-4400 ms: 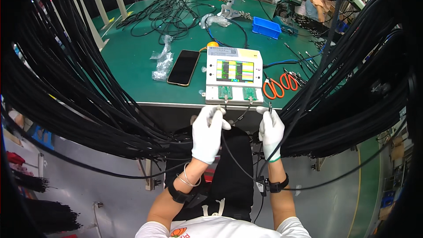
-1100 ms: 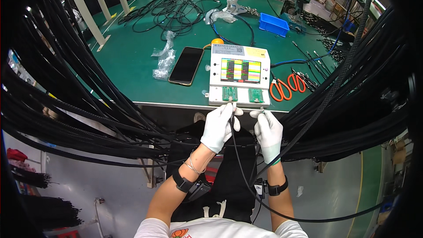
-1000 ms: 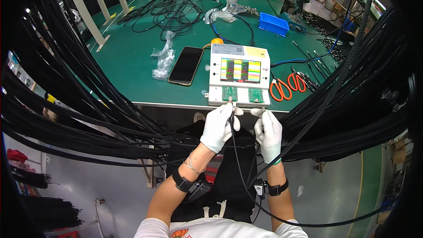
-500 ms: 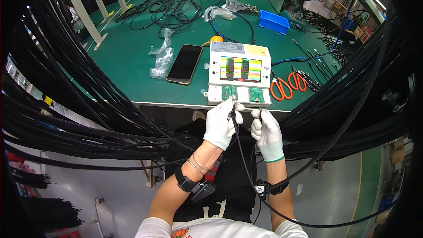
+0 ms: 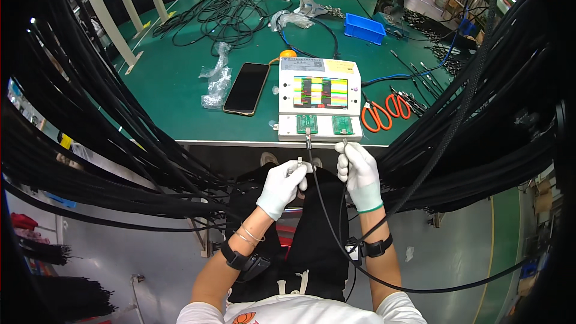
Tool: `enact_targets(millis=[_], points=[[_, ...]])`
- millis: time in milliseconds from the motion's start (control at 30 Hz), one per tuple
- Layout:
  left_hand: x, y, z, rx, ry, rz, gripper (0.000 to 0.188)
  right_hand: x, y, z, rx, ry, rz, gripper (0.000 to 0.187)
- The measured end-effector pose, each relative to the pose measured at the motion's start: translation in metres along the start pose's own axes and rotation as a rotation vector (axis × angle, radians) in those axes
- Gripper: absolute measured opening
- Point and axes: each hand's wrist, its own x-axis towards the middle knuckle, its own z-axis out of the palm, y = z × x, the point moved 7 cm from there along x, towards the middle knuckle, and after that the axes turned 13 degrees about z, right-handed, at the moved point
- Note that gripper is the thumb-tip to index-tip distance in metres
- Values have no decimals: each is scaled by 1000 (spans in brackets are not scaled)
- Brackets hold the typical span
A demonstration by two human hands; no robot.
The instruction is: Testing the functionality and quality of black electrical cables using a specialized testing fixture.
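Right hand [image 5: 361, 174] pinching metal connector [image 5: 345, 143], thumb and finger, just in front of right green board [image 5: 342, 125]. Left hand [image 5: 281, 187] pinching small plug [image 5: 300, 161], details too small. Between hands, 1 black cable [image 5: 317, 181] plugged into left green board [image 5: 307, 123]. Both 2 boards on white screen unit [image 5: 288, 108], table's [image 5: 180, 96] near edge. Phone [image 5: 247, 89] left of unit.

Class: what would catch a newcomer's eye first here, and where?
The white device with its lit, multicoloured screen stands on the green table, beyond the gloved left hand and right hand. Black cable sheaves flank both sides. Orange-handled scissors lie right of the device.
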Motion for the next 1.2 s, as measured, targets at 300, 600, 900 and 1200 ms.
enact_targets(millis=[300,600,900,1200], points=[[4,-29,-6,76,-20,6,27,-13,-18,7,-341,339,-220,22],[2,-48,-8,118,-66,-17,28,-7,-11,11,-290,365,-240,22],[-26,-68,18,540,-325,142,17,-6,-22,17,-577,522,-327,21],[-88,-49,131,686,-859,534,21,-57,-86,49,-1366,547,-590,11]])
